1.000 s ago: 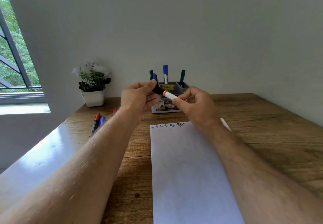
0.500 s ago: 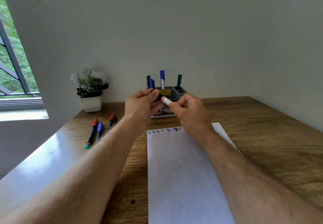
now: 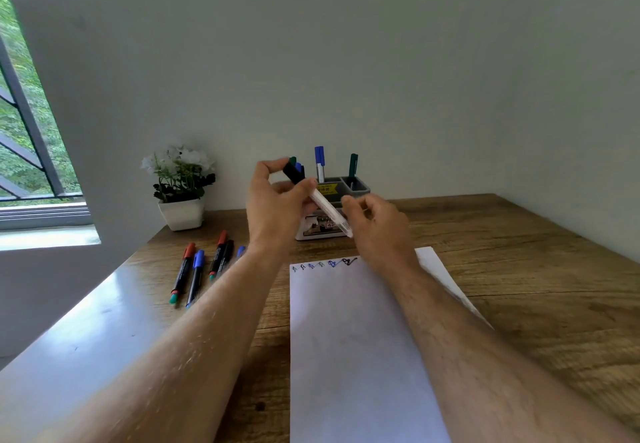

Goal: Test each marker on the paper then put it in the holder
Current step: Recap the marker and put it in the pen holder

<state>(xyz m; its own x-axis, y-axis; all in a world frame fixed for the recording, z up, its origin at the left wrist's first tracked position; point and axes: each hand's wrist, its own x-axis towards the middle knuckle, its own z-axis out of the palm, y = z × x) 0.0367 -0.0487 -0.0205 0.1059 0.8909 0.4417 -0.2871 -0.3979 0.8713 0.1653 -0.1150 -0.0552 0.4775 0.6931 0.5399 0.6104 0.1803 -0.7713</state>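
Holding a capped marker (image 3: pixel 325 202) above the table (image 3: pixel 519 269), in front of the holder (image 3: pixel 356 184).

Left hand (image 3: pixel 277 207) pinching the black cap end, fingers curled round it; right hand (image 3: pixel 377 228) hanging loosely curled by the white barrel's lower end, grip impossible to tell. Lying below: paper (image 3: pixel 353 338) with scribbles along its top edge. Resting left: spare markers (image 3: pixel 204 269), flowerpot (image 3: pixel 181 212).

The table (image 3: pixel 519 269) is brown grained wood, matt beside the paper (image 3: pixel 349 338) and glossy white along its left edge. The paper is smooth and matt. The holder (image 3: pixel 358 184) behind it looks like grey plastic.
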